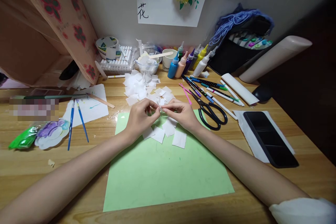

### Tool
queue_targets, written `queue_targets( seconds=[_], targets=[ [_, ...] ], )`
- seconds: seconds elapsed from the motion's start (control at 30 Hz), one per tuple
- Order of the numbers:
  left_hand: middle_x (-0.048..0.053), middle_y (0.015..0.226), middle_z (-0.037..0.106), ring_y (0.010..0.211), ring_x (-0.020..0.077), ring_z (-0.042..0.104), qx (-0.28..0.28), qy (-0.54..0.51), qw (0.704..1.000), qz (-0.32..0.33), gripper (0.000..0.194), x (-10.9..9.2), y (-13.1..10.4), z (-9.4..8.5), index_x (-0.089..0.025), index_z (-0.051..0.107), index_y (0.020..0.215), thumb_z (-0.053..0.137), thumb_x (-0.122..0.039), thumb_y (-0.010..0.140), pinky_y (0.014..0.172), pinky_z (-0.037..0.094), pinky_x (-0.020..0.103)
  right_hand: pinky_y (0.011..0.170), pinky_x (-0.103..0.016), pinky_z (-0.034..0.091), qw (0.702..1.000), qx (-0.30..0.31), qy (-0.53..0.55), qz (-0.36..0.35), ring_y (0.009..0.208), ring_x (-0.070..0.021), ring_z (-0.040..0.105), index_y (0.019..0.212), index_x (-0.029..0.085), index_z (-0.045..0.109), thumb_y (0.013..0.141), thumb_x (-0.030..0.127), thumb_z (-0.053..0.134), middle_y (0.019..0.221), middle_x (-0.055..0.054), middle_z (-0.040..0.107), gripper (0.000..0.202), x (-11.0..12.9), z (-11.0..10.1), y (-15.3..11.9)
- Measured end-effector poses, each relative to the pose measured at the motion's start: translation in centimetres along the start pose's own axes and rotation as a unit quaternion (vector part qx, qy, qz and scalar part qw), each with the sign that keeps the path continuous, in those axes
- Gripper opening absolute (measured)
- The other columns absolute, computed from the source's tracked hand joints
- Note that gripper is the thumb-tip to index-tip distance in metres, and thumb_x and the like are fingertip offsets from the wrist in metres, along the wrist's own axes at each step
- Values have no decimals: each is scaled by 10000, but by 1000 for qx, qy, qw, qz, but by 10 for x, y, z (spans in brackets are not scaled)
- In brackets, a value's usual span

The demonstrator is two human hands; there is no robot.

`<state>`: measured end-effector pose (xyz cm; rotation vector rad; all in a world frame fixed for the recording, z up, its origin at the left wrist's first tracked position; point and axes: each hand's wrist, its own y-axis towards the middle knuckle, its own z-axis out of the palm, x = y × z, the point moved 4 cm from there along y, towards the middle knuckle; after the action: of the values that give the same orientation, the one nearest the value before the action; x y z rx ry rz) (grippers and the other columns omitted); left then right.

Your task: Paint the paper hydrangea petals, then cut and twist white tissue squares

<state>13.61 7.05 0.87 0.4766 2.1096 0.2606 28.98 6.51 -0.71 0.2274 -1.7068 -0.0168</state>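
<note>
Fingers (172, 105) of the left hand (140, 116) and right hand (187, 113) pinch a tiny pale scrap (161, 109); white squares (179, 139) lie nearby on the green sheet (168, 178).

Handwritten "球花" on white sheet (162, 1)

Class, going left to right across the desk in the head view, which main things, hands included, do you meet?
Green packet, blue paintbrushes, left hand, small pinched piece, right hand, black scissors, black phone.
</note>
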Motion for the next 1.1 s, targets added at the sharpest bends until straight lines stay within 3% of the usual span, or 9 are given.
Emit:
queue_targets(
  seconds=[0.43,0.73,0.9,1.1],
  targets=[
    [-2,669,609,544,84,469,7,7,1000,10,47,-2,0,1,-165,596,714,612,-198,744,516,379,223,597,-289,398,1000,-15,-11,-8,672,-132,534,771,187,714,721,216,664,708,-21,602,77,-2,0,1],
    [-11,665,591,546,84,466,25,9,999,37,33,-5,-1,2,-172,587,735,610,-193,745,522,381,219,553,-264,400,997,-59,-40,-14,615,-109,508,702,163,668,694,198,675,711,-12,568,37,-2,-4,0],
    [-13,657,580,570,91,478,56,26,995,73,27,-9,-2,4,-175,602,782,595,-182,758,545,381,220,542,-256,389,992,-64,-93,-62,607,-106,485,676,166,640,700,152,655,686,-1,548,32,6,-3,-4],
    [-23,624,552,546,86,455,67,22,996,49,34,-7,0,4,-169,576,722,575,-175,756,531,362,219,556,-257,395,979,-57,-147,-125,621,-112,486,685,174,617,718,120,620,678,6,524,63,15,1,-9]
  ],
)
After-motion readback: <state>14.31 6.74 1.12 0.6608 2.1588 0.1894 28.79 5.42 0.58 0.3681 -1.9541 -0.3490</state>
